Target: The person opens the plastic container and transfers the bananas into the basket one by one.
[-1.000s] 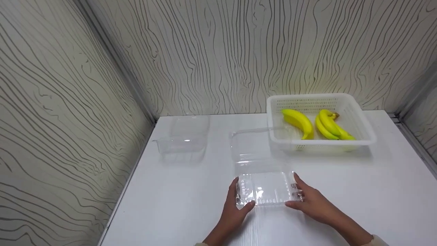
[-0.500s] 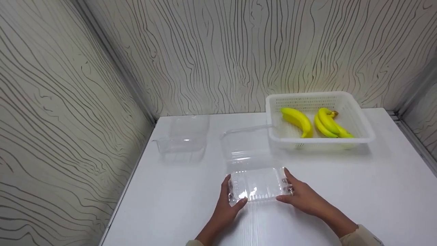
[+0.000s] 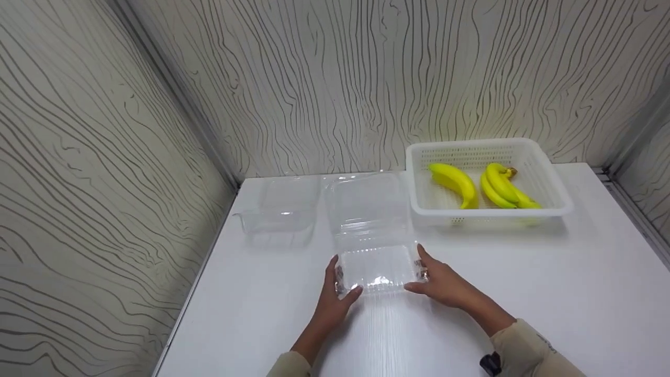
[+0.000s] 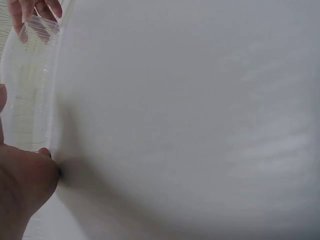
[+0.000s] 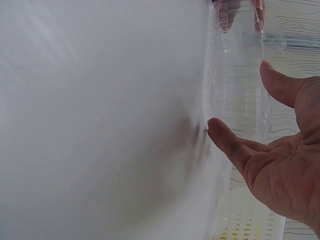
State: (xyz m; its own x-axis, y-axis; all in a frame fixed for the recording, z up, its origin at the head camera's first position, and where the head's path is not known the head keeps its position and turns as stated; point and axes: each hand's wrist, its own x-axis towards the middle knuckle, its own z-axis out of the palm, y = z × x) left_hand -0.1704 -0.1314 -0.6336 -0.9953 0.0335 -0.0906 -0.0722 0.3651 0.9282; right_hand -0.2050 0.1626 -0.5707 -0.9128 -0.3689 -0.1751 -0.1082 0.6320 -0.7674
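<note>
A clear plastic clamshell container [image 3: 377, 267] stands on the white table with its lid [image 3: 366, 201] folded back toward the rear wall. My left hand [image 3: 332, 298] grips its left end, thumb at the near corner and fingers along the side. At the opposite end, my right hand [image 3: 439, 280] holds it the same way. The right wrist view shows the container's ribbed wall [image 5: 240, 85] beside my thumb and fingers. In the left wrist view, the container [image 4: 32, 95] spans between both hands, and the left fingers are partly out of frame.
A second clear container [image 3: 277, 222], lid raised, stands at the back left. A white perforated basket [image 3: 487, 213] at the back right holds a single banana [image 3: 455, 183] and a bunch of bananas [image 3: 502, 188]. Patterned walls [image 3: 335, 89] border the table [image 3: 251, 314].
Both hands have moved the container left and farther from me. Its lid has shifted from in front of the basket to between the basket and the second container.
</note>
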